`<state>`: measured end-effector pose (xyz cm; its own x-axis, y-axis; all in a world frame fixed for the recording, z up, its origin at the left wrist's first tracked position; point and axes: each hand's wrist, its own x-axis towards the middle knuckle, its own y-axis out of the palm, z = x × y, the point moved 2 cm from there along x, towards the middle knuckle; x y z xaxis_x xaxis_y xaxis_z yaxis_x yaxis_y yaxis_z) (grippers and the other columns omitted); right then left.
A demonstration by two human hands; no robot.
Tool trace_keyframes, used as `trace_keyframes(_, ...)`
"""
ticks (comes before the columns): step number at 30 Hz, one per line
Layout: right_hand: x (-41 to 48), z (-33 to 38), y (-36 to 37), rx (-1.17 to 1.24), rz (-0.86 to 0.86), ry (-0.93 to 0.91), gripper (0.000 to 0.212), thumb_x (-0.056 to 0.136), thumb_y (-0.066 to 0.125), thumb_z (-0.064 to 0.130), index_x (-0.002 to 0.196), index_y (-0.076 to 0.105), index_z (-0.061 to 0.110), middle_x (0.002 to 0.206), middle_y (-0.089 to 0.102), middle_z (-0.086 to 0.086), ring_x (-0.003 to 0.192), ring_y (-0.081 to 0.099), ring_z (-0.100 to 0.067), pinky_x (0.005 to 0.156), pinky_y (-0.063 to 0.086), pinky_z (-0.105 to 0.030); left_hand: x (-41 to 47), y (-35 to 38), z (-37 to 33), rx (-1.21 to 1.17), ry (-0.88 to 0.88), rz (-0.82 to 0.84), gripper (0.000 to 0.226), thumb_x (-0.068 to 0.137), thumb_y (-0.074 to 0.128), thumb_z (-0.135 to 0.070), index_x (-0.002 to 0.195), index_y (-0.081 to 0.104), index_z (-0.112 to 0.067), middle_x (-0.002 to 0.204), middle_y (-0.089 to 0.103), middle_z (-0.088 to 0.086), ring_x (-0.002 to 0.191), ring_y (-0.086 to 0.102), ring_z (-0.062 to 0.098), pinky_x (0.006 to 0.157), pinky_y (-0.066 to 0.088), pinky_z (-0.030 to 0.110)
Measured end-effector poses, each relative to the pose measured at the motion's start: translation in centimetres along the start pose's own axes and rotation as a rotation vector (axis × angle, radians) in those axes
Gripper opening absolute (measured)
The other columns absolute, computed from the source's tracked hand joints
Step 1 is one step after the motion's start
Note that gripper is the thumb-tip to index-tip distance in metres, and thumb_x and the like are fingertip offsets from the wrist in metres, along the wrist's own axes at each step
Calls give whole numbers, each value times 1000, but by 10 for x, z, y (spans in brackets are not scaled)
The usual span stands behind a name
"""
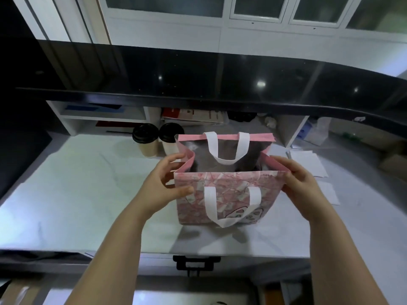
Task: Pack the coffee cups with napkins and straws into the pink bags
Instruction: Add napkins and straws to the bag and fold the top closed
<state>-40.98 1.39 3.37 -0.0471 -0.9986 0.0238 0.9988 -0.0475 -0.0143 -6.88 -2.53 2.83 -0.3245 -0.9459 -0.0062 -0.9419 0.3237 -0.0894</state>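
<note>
A pale, marble-veined worktop [77, 194] fills the middle of the frame. Behind it, across the upper half, runs a raised glossy black ledge [198, 71] that curves down toward the right and mirrors small spots of light. Along the top edge, white-framed windows [257, 9] with dim panes sit in a white wall. Under the ledge at centre left stands a white shelf unit [103, 116]; just right of it lies a stack of red-and-white printed papers [193, 116]. A brown cardboard box [394, 166] sits at the right edge. At lower centre a black handle [196, 263] hangs below the worktop's front edge.
</note>
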Motion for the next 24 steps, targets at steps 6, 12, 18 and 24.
trace_keyframes(6,1,-10,25,65,-61,18,27,83,67,19,108,70,8,103,73,-13,97,69,-32,75,57,-37,0,24,1,-142,77,-137,30,76,75,-25,103,74,-37,103,75,-5,95,71,12,71,56,21)
trace_keyframes(12,-3,-10,31,107,-103,-12,11,92,60,9,99,68,7,93,74,-7,85,70,-23,71,59,-34,-6,23,7,-226,25,-284,16,73,75,-27,88,78,-26,88,76,5,80,73,20,63,56,27)
trace_keyframes(18,-1,-14,30,112,-107,-74,10,87,63,-1,82,60,8,77,70,3,72,66,-12,60,54,-25,-8,30,8,-239,93,-424,14,77,74,-18,83,79,-29,85,77,1,80,73,17,66,56,26)
trace_keyframes(24,14,-17,18,-156,-162,-132,17,85,68,5,76,64,20,138,48,15,123,47,-14,83,52,-41,3,29,7,97,159,-517,9,83,75,-12,89,76,-18,142,49,-13,128,50,11,91,52,34)
